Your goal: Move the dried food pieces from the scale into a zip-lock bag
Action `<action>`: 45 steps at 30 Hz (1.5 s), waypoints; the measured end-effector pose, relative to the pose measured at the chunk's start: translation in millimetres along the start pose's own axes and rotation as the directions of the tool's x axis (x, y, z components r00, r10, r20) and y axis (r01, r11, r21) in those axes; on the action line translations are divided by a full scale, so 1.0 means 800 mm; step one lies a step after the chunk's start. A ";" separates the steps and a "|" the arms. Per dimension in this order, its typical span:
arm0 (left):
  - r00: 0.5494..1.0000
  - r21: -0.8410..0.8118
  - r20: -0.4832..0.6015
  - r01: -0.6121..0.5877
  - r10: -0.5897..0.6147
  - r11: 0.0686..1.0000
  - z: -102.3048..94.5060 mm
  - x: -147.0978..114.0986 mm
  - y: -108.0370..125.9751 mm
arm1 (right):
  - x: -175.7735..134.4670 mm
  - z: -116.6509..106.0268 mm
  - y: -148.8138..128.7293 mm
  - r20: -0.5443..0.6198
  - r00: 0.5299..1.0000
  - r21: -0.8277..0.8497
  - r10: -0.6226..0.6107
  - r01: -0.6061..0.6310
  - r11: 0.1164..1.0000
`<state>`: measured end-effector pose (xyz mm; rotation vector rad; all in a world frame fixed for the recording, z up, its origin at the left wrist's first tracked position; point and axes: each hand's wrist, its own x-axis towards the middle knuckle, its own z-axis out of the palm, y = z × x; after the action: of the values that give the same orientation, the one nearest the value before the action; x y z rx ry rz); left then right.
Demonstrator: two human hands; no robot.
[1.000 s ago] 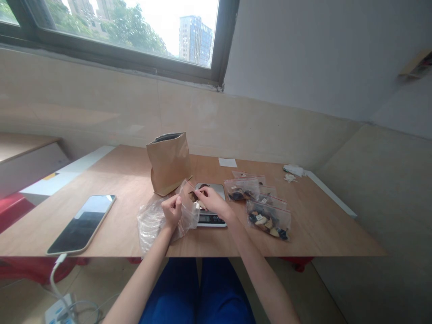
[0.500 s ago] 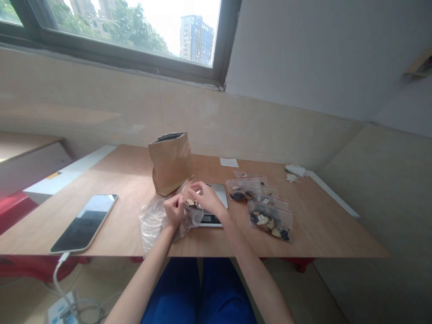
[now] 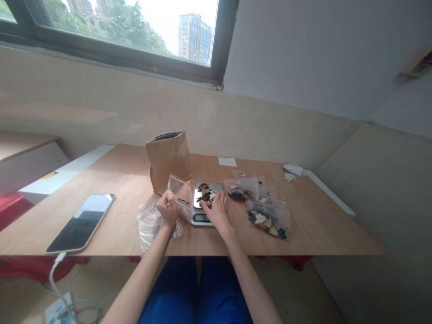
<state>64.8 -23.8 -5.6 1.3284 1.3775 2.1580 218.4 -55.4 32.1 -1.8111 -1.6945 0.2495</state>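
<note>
My left hand [image 3: 166, 208] pinches a small clear zip bag [image 3: 180, 191] with a red strip, held upright just left of a small digital scale [image 3: 201, 218]. A few dark pieces lie in the bag's bottom. Dried dark and tan pieces [image 3: 205, 195] are piled on the scale's plate. My right hand [image 3: 216, 210] rests over the near right part of the scale, fingertips on the pieces. Whether it grips one I cannot tell.
A brown paper bag [image 3: 168, 159] stands open behind the scale. Filled zip bags [image 3: 268, 219] lie to the right. A pile of clear plastic bags [image 3: 151, 222] sits under my left wrist. A phone [image 3: 81, 222] lies at the left, cable hanging. Paper scraps [image 3: 227, 161] lie far back.
My right hand left the bag's mouth and moved down onto the scale. The left hand tilted the bag upright and to the left, uncovering the pile on the plate.
</note>
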 end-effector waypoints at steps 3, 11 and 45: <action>0.999 -0.001 0.036 -0.010 0.010 1.000 -0.001 -0.002 -0.003 | -0.010 0.015 -0.001 -0.089 0.996 -0.050 -0.011 0.007 0.999; 1.000 -0.003 0.023 0.016 -0.016 1.000 -0.001 -0.002 -0.001 | -0.017 0.024 0.020 -0.141 0.985 0.006 -0.102 0.104 0.995; 0.998 0.003 0.045 0.043 -0.044 0.999 0.001 0.001 -0.003 | 0.034 -0.004 -0.006 0.033 0.978 0.233 -0.205 0.192 0.953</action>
<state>64.6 -21.6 -6.8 1.3267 1.3789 2.0866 220.4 -30.7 44.5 -1.4672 -1.7929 0.3964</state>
